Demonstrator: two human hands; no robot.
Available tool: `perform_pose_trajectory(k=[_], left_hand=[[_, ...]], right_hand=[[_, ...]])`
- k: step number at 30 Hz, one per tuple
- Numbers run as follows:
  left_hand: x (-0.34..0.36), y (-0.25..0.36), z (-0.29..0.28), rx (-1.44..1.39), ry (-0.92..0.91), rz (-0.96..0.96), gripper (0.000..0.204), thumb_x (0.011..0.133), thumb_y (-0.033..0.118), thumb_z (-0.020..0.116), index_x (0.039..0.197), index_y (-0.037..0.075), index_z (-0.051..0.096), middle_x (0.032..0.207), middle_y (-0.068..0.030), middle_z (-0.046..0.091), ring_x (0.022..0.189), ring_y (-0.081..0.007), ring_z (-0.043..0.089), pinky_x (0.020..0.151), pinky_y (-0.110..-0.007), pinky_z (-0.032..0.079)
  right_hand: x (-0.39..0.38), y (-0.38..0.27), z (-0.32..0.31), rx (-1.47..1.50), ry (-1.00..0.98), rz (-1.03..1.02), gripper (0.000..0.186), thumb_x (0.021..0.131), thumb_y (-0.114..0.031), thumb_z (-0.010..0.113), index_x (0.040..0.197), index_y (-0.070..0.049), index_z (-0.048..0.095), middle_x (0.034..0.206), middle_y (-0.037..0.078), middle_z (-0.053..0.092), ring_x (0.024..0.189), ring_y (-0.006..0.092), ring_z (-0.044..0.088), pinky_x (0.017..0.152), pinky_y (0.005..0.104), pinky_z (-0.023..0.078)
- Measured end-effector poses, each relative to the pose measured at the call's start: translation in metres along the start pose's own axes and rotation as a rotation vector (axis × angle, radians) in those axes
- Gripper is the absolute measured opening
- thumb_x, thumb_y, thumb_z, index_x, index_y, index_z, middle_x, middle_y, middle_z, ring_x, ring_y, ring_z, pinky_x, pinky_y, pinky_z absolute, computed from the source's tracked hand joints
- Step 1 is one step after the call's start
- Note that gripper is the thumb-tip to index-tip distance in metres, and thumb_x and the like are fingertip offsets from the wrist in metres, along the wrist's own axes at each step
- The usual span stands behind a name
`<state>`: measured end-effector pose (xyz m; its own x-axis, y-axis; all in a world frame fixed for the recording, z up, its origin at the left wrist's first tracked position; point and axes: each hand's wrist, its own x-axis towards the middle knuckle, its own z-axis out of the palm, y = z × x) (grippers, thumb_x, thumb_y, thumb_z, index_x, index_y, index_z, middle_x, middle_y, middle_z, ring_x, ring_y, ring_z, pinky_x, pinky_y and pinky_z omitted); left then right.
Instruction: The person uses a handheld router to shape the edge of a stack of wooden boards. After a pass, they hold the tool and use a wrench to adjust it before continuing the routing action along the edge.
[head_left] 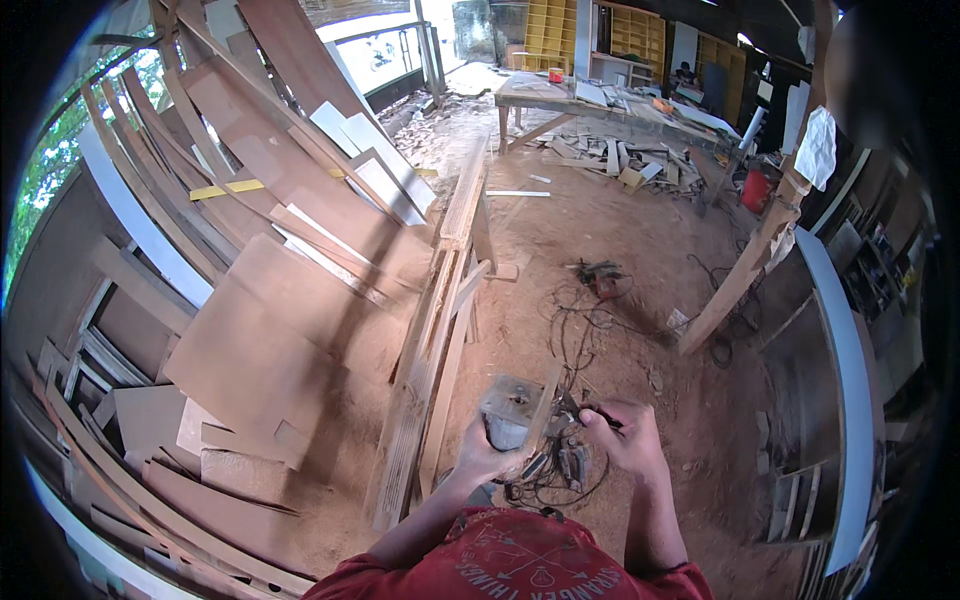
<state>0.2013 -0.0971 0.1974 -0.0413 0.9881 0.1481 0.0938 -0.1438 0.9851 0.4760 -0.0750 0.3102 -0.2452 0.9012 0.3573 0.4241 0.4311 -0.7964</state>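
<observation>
The left hand (483,455) has its fingers wrapped round a grey, rounded tool body with a translucent square plate (512,398), held up in front of the red shirt (520,555), a narrow pale wooden strip (543,408) along its right side. The right hand (622,437) pinches a small dark slim tool (568,406) between its fingers, close to that strip. Long brown grooved timbers (425,400) lie to the left.
</observation>
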Motion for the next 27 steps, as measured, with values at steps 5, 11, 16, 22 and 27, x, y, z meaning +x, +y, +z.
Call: perform_pose_trajectory(k=[5,11,16,22,27], left_hand=[[0.000,-0.004,-0.006,-0.011,-0.077,-0.022,0.107,0.078,0.029,0.106,0.159,-0.003,0.044,0.148,-0.0164,0.064,0.138,-0.0264,0.063,0.118,-0.044,0.051],[0.000,-0.006,-0.008,-0.042,-0.086,-0.001,0.108,0.076,0.026,0.107,0.159,-0.002,0.045,0.148,-0.0149,0.064,0.138,-0.0248,0.064,0.118,-0.044,0.051],[0.002,-0.015,-0.009,-0.057,-0.070,-0.014,0.103,0.073,0.025,0.108,0.155,-0.001,0.052,0.145,-0.0139,0.069,0.133,-0.0238,0.068,0.115,-0.043,0.054],[0.004,-0.011,-0.009,-0.021,-0.082,-0.023,0.097,0.073,0.027,0.107,0.152,-0.001,0.057,0.140,-0.0138,0.074,0.129,-0.0236,0.072,0.112,-0.042,0.057],[0.003,-0.029,-0.012,0.021,-0.071,-0.029,0.092,0.076,0.026,0.104,0.151,-0.002,0.058,0.138,-0.0146,0.075,0.128,-0.0240,0.074,0.109,-0.041,0.058]], right_hand=[[0.000,-0.011,0.002,0.003,0.009,-0.002,0.026,0.106,-0.023,0.082,0.098,0.002,0.080,0.073,0.015,0.066,0.064,0.0215,0.062,0.062,0.0383,0.049],[0.000,-0.019,0.001,0.008,0.003,0.005,0.025,0.105,-0.022,0.083,0.110,0.002,0.084,0.080,0.017,0.071,0.071,0.0222,0.065,0.067,0.0372,0.051],[0.002,-0.031,0.000,0.032,-0.030,0.073,0.022,0.104,-0.019,0.082,0.106,0.003,0.083,0.078,0.016,0.069,0.071,0.0229,0.066,0.068,0.0374,0.052],[-0.002,-0.013,0.002,-0.006,-0.028,0.054,0.022,0.104,-0.019,0.082,0.107,0.003,0.083,0.080,0.016,0.072,0.072,0.0231,0.068,0.069,0.0369,0.053],[-0.003,-0.013,0.004,-0.028,-0.036,0.070,0.022,0.104,-0.019,0.082,0.109,0.002,0.084,0.081,0.016,0.074,0.073,0.0209,0.070,0.069,0.0361,0.054]])
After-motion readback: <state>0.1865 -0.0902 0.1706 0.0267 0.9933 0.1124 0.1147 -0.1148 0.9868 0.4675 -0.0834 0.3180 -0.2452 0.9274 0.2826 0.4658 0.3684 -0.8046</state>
